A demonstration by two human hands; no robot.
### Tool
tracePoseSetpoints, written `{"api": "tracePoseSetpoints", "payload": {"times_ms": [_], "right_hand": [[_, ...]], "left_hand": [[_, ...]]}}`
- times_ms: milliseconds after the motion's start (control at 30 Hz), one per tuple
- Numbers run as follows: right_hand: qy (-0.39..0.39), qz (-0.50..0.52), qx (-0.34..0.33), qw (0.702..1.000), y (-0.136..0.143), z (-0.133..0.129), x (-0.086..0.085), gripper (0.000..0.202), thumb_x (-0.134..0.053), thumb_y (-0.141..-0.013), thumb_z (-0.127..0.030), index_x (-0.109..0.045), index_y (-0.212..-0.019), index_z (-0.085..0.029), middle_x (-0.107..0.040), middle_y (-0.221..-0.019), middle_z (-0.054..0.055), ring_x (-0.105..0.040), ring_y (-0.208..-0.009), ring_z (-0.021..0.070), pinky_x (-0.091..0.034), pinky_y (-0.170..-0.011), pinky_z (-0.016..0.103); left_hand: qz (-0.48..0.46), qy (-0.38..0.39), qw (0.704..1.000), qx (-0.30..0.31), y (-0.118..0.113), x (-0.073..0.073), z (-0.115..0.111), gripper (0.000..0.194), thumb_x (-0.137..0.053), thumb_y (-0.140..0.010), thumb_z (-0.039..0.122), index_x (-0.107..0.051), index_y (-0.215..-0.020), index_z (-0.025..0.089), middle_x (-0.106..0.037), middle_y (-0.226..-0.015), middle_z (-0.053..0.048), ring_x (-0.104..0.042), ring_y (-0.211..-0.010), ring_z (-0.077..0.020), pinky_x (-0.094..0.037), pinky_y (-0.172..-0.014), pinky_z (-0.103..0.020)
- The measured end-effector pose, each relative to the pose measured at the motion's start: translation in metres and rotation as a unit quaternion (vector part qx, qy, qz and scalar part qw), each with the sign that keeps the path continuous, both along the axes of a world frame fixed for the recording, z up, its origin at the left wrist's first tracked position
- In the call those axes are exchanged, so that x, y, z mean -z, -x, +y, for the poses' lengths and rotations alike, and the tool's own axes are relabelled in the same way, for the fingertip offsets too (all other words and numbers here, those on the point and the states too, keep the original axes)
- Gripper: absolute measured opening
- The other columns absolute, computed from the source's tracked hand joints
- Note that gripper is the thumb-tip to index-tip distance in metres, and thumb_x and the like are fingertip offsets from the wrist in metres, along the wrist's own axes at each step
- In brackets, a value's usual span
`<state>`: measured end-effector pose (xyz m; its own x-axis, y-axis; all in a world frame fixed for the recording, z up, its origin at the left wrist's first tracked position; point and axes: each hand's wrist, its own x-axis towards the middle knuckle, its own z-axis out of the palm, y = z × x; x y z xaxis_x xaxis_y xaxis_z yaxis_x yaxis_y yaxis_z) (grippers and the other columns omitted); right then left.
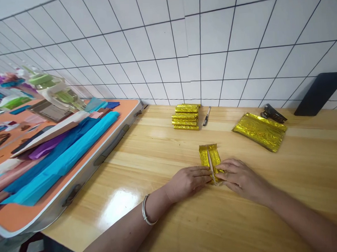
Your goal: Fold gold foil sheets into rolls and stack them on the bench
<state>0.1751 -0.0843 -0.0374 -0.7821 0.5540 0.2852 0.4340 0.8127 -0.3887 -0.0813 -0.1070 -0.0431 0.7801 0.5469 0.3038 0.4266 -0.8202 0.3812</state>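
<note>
A small piece of gold foil paper [215, 155] lies on the wooden table, its two sides turned inward so that a narrow pale strip shows down the middle. My left hand [189, 182], with a silver bangle at the wrist, presses closed fingers on the lower left side of the foil. Over the lower right side, the bent fingers of my right hand [240, 178] hold the other fold. Both thumbs are mostly hidden. Beyond the hands, several rolled gold foil pieces [186, 119] are lined up near the wall, beside a pen [206, 116].
At the right lies a stack of gold foil sheets [260, 132], with a black clip [273, 114] at its top edge. A dark flat object [319, 94] leans on the tiled wall. An orange folding table [133, 105] at left carries blue paper rolls [73, 151] and a baby bottle [56, 91].
</note>
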Motion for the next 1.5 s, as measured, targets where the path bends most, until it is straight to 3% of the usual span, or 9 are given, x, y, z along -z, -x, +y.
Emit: {"api": "tracePoseSetpoints", "payload": {"times_ms": [200,400,733,1033,1267,1500], "right_hand": [[0.014,0.004,0.008,1.000,0.002,-0.001,-0.003,0.027,-0.055,-0.084,-0.024,-0.065,-0.108,-0.030,-0.062,-0.111,0.007,-0.050,-0.105,0.0239,-0.044,-0.087,0.044],[0.060,0.011,0.057,0.997,0.007,-0.002,-0.005,0.021,-0.054,-0.085,-0.028,-0.068,-0.101,-0.027,-0.062,-0.090,0.006,-0.052,-0.090,0.0207,-0.044,-0.079,0.038],[0.091,0.041,0.061,0.993,0.003,0.003,0.001,0.011,-0.061,-0.079,-0.023,-0.063,-0.090,-0.022,-0.063,-0.091,0.006,-0.052,-0.090,0.0211,-0.043,-0.079,0.038],[0.102,0.043,0.018,0.994,-0.005,0.009,0.001,0.013,-0.054,-0.086,-0.026,-0.065,-0.092,-0.023,-0.064,-0.097,0.006,-0.052,-0.094,0.0186,-0.043,-0.083,0.036],[0.076,0.063,0.065,0.993,-0.002,0.008,0.009,0.012,-0.057,-0.083,-0.028,-0.068,-0.086,-0.024,-0.062,-0.096,0.006,-0.052,-0.093,0.0190,-0.043,-0.082,0.036],[0.064,0.069,0.154,0.984,0.011,0.003,0.009,0.012,-0.058,-0.077,-0.019,-0.059,-0.065,-0.020,-0.061,-0.086,0.004,-0.052,-0.085,0.0188,-0.042,-0.076,0.035]], "left_hand": [[-0.014,0.030,0.999,-0.012,-0.003,-0.003,-0.002,0.031,-0.043,-0.092,0.021,-0.055,-0.119,0.016,-0.058,-0.122,-0.009,-0.048,-0.119,-0.0170,-0.038,-0.105,-0.032],[-0.042,0.051,0.995,-0.069,-0.008,-0.006,-0.001,0.026,-0.051,-0.087,0.030,-0.064,-0.107,0.019,-0.061,-0.104,-0.010,-0.055,-0.098,-0.0196,-0.044,-0.090,-0.034],[-0.052,0.074,0.992,-0.085,-0.006,-0.007,0.002,0.013,-0.051,-0.085,0.021,-0.060,-0.095,0.017,-0.064,-0.096,-0.006,-0.056,-0.091,-0.0173,-0.043,-0.084,-0.031],[-0.068,0.056,0.993,-0.083,-0.005,-0.002,0.005,0.014,-0.047,-0.088,0.018,-0.060,-0.090,0.017,-0.065,-0.094,-0.006,-0.057,-0.089,-0.0160,-0.045,-0.082,-0.030],[-0.091,0.070,0.986,-0.118,-0.010,-0.002,0.002,0.012,-0.050,-0.087,0.022,-0.062,-0.088,0.017,-0.064,-0.091,-0.006,-0.056,-0.088,-0.0168,-0.045,-0.082,-0.031],[-0.104,0.076,0.971,-0.199,-0.023,-0.003,0.002,0.013,-0.052,-0.084,0.018,-0.061,-0.076,0.015,-0.062,-0.084,-0.006,-0.055,-0.083,-0.0162,-0.046,-0.078,-0.031]]}}
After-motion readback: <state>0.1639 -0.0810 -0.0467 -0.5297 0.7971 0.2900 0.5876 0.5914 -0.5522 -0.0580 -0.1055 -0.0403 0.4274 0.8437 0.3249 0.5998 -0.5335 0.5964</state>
